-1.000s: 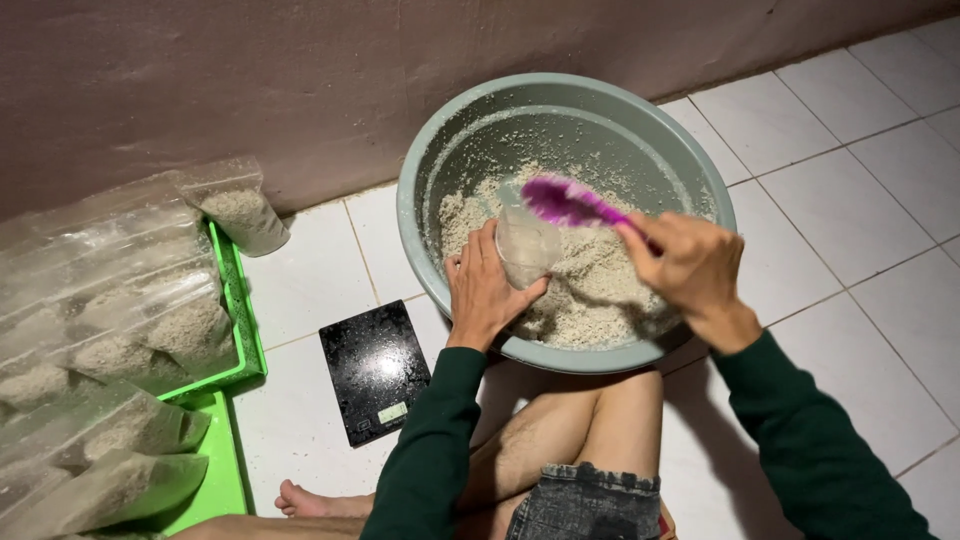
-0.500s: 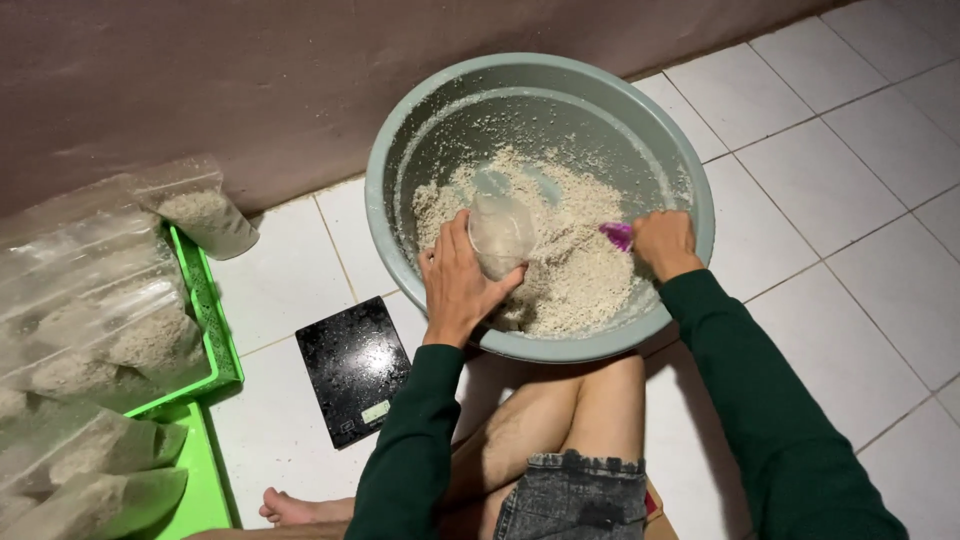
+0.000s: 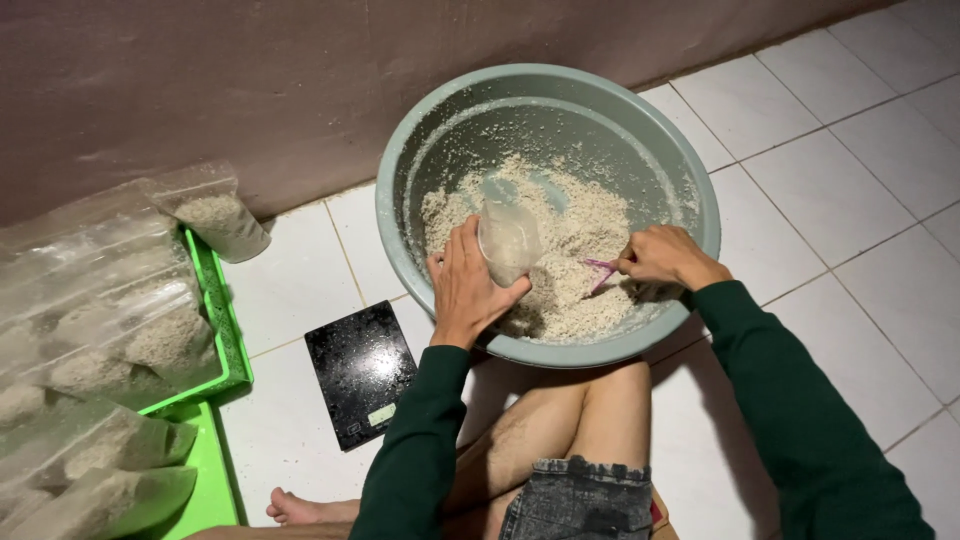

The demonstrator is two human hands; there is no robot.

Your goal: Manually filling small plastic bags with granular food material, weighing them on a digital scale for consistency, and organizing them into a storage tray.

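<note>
The person sits on the white tiled floor (image 3: 830, 190) with bare knees drawn up under a wide grey-green basin (image 3: 400, 190), which rests against the wall at about twelve o'clock from them. Inside the basin lies a heap of pale, crumbly grain-like meal (image 3: 575, 230), spread from the centre toward the near rim. The left hand (image 3: 468, 285) reaches over the basin's seven o'clock edge, its grip closed round a small clear plastic bag (image 3: 507, 238) that stands upright on the meal and looks partly filled. The right hand (image 3: 665, 258) sits at about four o'clock in the basin, fingers pressed together around the handle of a pink scoop (image 3: 603, 270) whose tip is dug into the meal; how much of the scoop is buried I cannot quite tell. Both arms wear dark green sleeves. On the floor just beside the basin, at its eight o'clock, lies a flat black kitchen scale (image 3: 360, 372). Farther out toward nine o'clock a bright green tray (image 3: 228, 335) holds a stack of filled clear bags (image 3: 110, 300) of the same pale stuff, one leaning against the wall. A bare foot (image 3: 298, 508) shows at the bottom edge.
</note>
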